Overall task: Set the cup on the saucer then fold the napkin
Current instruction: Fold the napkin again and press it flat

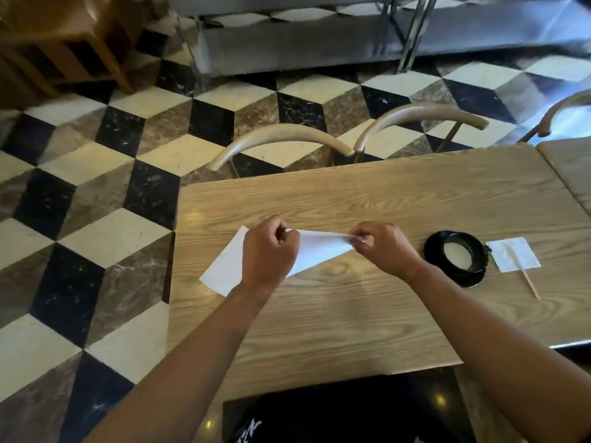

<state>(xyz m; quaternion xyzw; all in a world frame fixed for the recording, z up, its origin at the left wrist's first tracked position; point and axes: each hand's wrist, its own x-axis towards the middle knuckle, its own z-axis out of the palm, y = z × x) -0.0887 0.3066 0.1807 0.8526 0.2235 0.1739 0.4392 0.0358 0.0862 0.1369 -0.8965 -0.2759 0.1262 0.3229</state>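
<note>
Napkin (pixel 224 266) left of cup (pixel 458 253); left hand (pixel 268 251), right hand (pixel 383 247) each pinch-grip its far edge, fold line running left-right.

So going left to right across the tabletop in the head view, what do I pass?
Napkin → left hand → right hand → cup on saucer → small white square with stick.

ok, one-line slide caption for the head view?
Both hands, left hand and right hand, pinch the napkin mid-fold; cup sits on saucer.
</note>
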